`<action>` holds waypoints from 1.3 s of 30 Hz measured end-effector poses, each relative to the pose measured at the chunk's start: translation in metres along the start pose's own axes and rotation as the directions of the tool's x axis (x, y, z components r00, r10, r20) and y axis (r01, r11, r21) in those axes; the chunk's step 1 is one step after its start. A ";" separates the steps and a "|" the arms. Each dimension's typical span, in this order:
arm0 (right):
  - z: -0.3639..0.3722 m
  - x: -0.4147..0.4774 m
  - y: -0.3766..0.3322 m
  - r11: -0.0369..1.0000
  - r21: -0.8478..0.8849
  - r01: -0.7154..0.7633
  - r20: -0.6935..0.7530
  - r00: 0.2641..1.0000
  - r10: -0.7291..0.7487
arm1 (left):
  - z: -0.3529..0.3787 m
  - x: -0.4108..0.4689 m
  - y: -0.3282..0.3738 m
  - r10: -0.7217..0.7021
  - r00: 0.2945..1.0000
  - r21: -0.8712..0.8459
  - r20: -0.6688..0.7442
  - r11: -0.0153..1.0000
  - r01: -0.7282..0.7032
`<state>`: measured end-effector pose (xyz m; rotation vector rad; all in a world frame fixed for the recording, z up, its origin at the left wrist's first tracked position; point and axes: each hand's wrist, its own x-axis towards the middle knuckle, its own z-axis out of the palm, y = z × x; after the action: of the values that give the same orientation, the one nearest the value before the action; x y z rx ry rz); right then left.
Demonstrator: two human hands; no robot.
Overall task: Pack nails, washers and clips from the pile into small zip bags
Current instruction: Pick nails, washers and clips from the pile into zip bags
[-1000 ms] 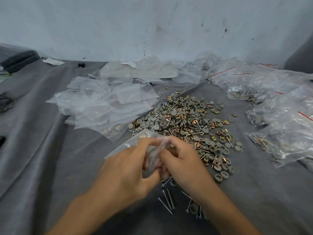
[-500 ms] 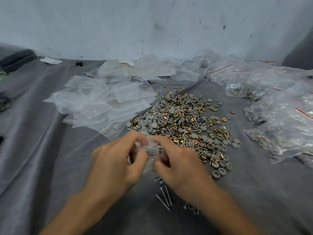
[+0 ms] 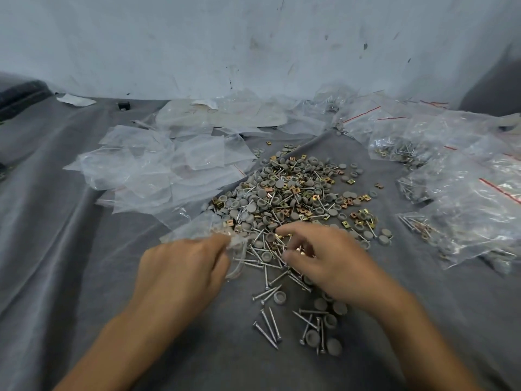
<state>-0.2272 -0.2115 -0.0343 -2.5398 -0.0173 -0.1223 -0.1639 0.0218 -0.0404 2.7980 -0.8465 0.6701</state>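
Head view, the only one we've got: the left hand (image 3: 180, 266) is sitting at lower centre-left, thumb and fingers clamped on the crumpled mouth of a clear bag (image 3: 214, 235), which is trailing up and left from the pinch onto the grey cloth (image 3: 70, 249). I can't make out anything inside that bag, so I'm judging it close to empty. Just right of it, the right hand (image 3: 332, 263) is hovering over the near edge of the pile (image 3: 296, 198), fingers bent and parted, tips down among the pieces. There's a brass glint under them, but whether it's pinching anything I can't tell. The pile is filling the centre of the frame: grey washers (image 3: 280, 297), brass clips (image 3: 296, 190) and nails (image 3: 267, 330), with a loose scatter running down toward the lower centre. As for progress, filled bags (image 3: 465, 193) are lying heaped along the right side, several with hardware showing through, so a fair share looks done. Empty bags (image 3: 169, 170) are lying spread at the upper left, and the pile is looking far from spent, so I'd call this mid-job, with plenty left to pack. The next step looks like a pinch of pieces going into the open bag.
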 end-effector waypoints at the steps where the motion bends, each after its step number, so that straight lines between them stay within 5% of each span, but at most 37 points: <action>1: -0.007 0.000 0.008 0.999 -0.015 -0.039 -0.035 0.999 0.039 | 0.001 0.000 0.002 0.001 1.000 0.001 0.019 1.000 -0.001; 6: -0.021 0.000 0.026 0.980 -0.126 -0.151 -0.045 0.988 0.147 | 0.006 0.002 0.003 -0.050 0.993 -0.051 0.108 0.997 0.056; 13: -0.008 0.002 0.009 0.992 -0.114 -0.059 0.004 0.998 0.060 | 0.014 0.004 -0.001 -0.086 0.962 -0.163 0.260 0.978 0.132; 24: 0.013 -0.020 -0.032 0.994 -0.051 0.095 0.462 0.885 -0.061 | 0.011 0.007 -0.004 -0.121 0.938 -0.236 0.325 0.950 0.204; 39: 0.015 -0.004 -0.026 0.962 -0.271 0.037 0.089 0.996 -0.013 | 0.012 0.006 0.001 -0.110 0.925 -0.329 0.364 0.914 0.238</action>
<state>-0.2311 -0.1816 -0.0323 -2.8193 -0.0710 -0.0255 -0.1555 0.0145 -0.0482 2.6255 -0.6680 -0.0106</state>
